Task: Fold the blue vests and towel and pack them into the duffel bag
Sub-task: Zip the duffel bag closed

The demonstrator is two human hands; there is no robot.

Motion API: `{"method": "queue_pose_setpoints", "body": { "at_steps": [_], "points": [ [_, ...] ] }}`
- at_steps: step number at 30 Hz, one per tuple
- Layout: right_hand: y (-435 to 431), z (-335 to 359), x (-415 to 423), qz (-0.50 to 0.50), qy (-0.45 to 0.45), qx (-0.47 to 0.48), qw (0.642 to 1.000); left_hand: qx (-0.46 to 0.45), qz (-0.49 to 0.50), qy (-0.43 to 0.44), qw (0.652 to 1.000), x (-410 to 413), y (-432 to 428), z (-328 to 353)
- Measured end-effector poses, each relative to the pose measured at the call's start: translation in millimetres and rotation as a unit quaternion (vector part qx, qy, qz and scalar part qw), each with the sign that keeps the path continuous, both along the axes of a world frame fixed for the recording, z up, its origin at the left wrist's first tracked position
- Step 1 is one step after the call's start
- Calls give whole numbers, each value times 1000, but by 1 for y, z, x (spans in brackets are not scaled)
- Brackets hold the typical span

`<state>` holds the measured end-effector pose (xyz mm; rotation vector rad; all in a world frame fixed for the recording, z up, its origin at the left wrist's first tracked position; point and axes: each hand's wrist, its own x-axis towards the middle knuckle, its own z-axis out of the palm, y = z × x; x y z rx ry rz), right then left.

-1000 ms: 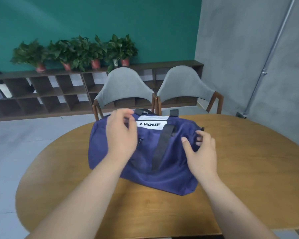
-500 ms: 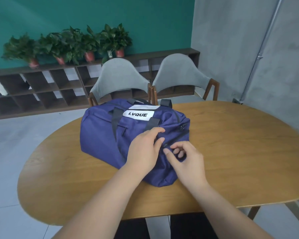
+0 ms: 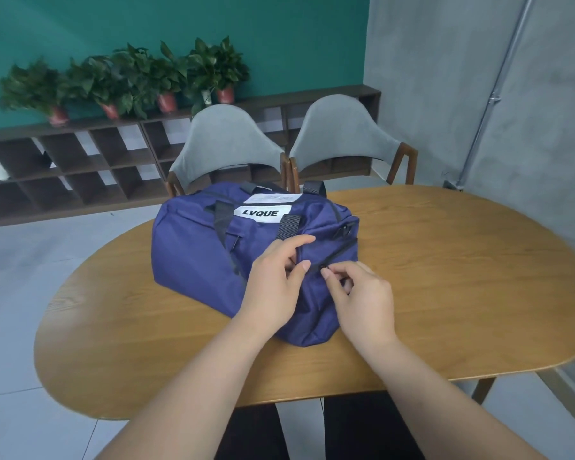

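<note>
the fingers (image 3: 352, 268) of the right hand (image 3: 362, 300) are curled in and pinch a tiny dark zip pull (image 3: 322, 267) on the near end of the blue duffel bag (image 3: 193, 247), in the middle of the frame. the pull is too small to see well. the left hand (image 3: 273, 287) grips the cloth just beside it, fingers bent. the bag sits on the wooden table (image 3: 462, 277). both hands cover part of its end, and i cannot see inside it.
</note>
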<state>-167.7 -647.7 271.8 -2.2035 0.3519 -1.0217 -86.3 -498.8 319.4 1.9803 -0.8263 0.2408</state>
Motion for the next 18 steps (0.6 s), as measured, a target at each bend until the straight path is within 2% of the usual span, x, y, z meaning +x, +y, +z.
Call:
{"method": "queue_pose_setpoints", "body": {
  "at_steps": [6,12,15,18],
  "points": [
    [-28,5,9,-39,8,-4,999,-14,31,-60,998,9,26,10],
    [-18,1,17,-35,21,-5,999,-24,83,-93,992,21,79,20],
    [-1,-3,19,-7,25,-8,1000,-42,134,-97,985,27,115,22],
    [25,-4,24,81,23,-8,996,-54,212,-90,972,43,157,18]
  ]
}}
